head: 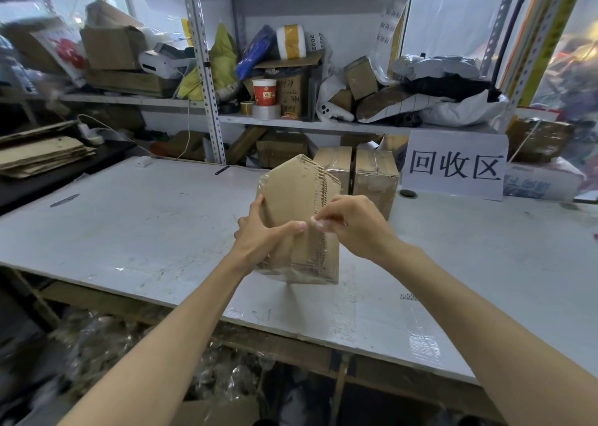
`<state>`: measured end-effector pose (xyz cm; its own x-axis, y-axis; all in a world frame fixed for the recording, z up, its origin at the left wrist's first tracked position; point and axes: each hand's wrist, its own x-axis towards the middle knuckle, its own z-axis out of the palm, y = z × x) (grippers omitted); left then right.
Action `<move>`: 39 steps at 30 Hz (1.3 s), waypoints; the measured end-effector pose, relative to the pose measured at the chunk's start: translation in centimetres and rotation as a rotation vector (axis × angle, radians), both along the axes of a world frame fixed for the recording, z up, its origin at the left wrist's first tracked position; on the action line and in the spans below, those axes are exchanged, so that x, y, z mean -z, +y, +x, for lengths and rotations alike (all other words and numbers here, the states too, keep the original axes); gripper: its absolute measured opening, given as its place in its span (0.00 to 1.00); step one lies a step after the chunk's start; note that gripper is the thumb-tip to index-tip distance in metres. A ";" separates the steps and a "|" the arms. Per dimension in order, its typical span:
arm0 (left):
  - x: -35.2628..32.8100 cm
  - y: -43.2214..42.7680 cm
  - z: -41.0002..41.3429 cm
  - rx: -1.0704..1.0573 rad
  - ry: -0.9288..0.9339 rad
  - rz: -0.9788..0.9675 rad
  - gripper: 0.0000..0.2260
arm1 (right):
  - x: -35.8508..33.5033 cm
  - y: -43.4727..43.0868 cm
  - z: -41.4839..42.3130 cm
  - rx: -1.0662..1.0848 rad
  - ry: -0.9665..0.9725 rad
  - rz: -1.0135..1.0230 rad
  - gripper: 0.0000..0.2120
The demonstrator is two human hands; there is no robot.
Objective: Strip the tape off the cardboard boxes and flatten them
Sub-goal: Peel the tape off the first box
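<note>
white worktable (129, 225) | cluttered metal shelving (207, 79) behind | paper sign (456, 165) right

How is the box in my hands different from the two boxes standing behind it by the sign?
The held box is lifted and tilted, gripped by the left hand while the right hand pinches tape at its edge; the two boxes stand untouched on the table. The held box looks partly collapsed, theirs keep a block shape. All are brown cardboard with clear tape.
</note>
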<state>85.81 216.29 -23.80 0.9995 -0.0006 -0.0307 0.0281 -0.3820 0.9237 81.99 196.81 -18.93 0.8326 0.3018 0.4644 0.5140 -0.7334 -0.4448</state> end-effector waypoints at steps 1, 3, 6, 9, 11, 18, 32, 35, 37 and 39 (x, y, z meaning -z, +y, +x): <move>0.1 0.0 0.0 -0.006 -0.001 -0.010 0.57 | -0.3 -0.1 0.0 -0.040 0.087 -0.053 0.05; 0.2 0.0 -0.1 0.003 -0.004 -0.018 0.57 | -0.6 -0.2 -0.1 -0.067 0.210 -0.097 0.04; 0.1 0.3 -0.3 0.058 0.003 -0.033 0.57 | -0.7 -0.1 -0.4 0.003 0.186 0.102 0.10; 0.0 0.6 -0.5 0.100 0.004 -0.044 0.58 | -0.5 0.0 -0.4 0.178 -0.035 0.159 0.13; 0.0 0.4 -0.7 0.098 0.013 -0.049 0.59 | 0.0 0.5 -0.6 0.131 -0.088 0.132 0.06; 0.0 0.8 -0.9 0.162 0.092 0.080 0.64 | 1.8 0.0 -1.2 0.004 -0.023 0.060 0.22; 0.4 0.3 -1.7 -0.024 0.031 -0.145 0.62 | 1.7 0.1 -0.9 -0.093 0.207 -0.199 0.06; 0.4 0.3 -1.8 -0.030 0.080 -0.202 0.61 | 2.5 0.3 -1.2 0.028 0.128 0.004 0.04; 0.8 0.6 -2.0 -0.037 0.106 -0.244 0.59 | 3.3 0.8 -1.9 0.081 0.062 0.136 0.10; 1.1 0.8 -2.2 -0.015 0.091 -0.267 0.61 | 3.6 1.1 -2.1 0.113 0.006 0.247 0.09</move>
